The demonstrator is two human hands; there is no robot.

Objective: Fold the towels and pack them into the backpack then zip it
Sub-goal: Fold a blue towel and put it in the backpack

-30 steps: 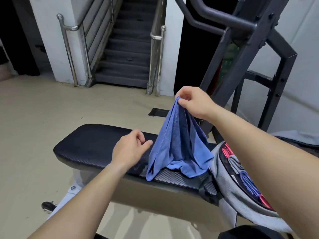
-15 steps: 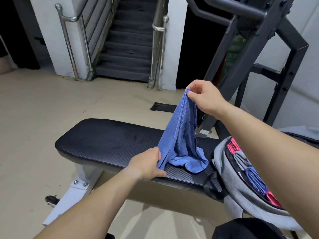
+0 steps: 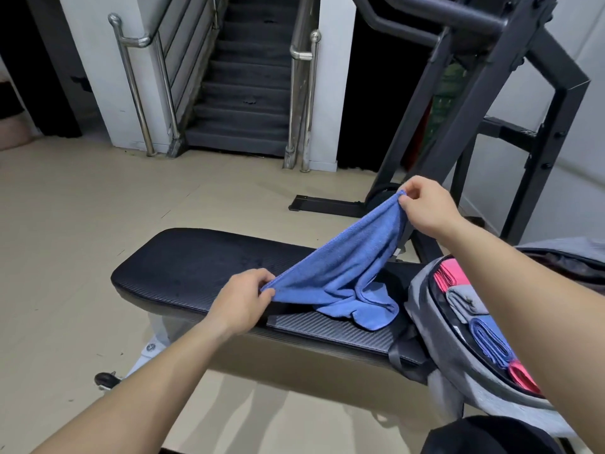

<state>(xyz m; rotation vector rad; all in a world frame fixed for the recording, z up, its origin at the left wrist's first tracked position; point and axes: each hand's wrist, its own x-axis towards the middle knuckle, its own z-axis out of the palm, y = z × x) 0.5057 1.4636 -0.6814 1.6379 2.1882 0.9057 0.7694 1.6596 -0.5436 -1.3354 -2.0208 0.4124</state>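
**Caller:** Where is the towel you're working on?

**Operator:** The loose blue towel (image 3: 347, 273) hangs between my two hands, just beside the backpack (image 3: 420, 299). The backpack leans open against the end of the black padded worktop (image 3: 196, 267). The towel's lower folds lie bunched on the worktop, close against the backpack's grey wall. I can't tell whether they touch it.

**Caller:** How are you holding it?

**Operator:** My right hand (image 3: 425, 204) is raised above the backpack's far end, its fingers (image 3: 409, 188) and thumb pinching one corner. My left hand (image 3: 240, 303) is lower and further from the backpack, its fingers (image 3: 263, 276) curled around another corner close above the worktop. I judge this grip is meant to stretch one edge taut so the cloth opens flat for folding. The rest sags.

**Caller:** And the backpack itself?

**Operator:** Its zip is open. Packed in a row inside are a pink towel (image 3: 450, 273), a grey towel (image 3: 463, 301), a folded blue towel (image 3: 491, 342) and a second pink towel (image 3: 523, 378). Most of the packing looks done.

**Caller:** What differs from a moment back?

**Operator:** A second ago my left hand held nothing. Half a second ago the towel hung almost straight down from my right hand, and my left was only just closing on its lower edge. Now the left has drawn its corner away from the backpack, and the cloth slants as a spread sheet between both hands.
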